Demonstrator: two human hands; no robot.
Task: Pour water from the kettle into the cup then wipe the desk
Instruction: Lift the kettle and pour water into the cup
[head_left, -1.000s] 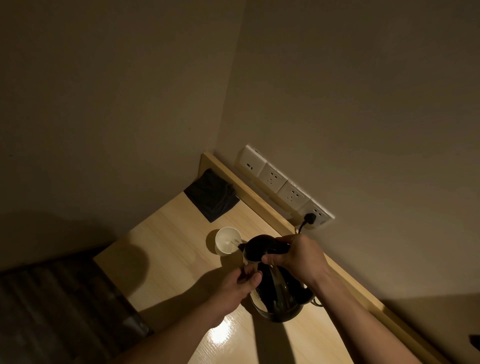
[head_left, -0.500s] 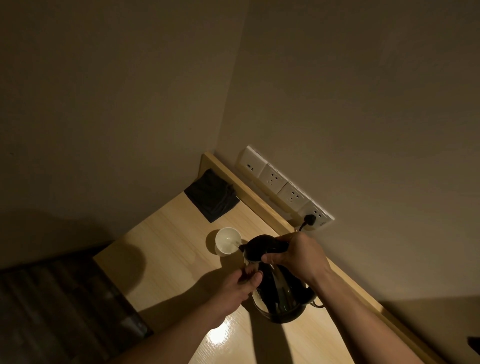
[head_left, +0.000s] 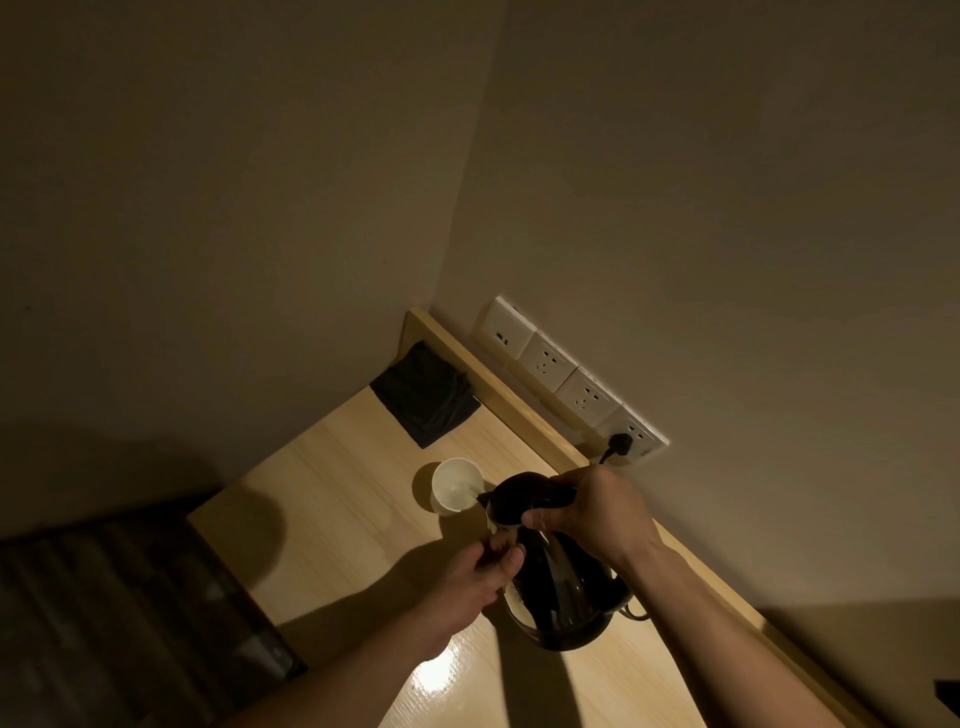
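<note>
Kettle (head_left: 561, 597), steel and probably heavy, tips toward the cup (head_left: 456, 487); right-hand fingers (head_left: 550, 519) grasp its handle, left-hand fingers (head_left: 501, 558) steady its side.

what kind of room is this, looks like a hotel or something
Probably a hotel or dorm room, though that is a guess: a small wooden desk in a wall corner, a row of wall sockets above it, and an electric kettle with a cup.

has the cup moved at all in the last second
No. The cup sits at the same spot on the desk, just as far from the dark cloth in the corner as before.
</note>
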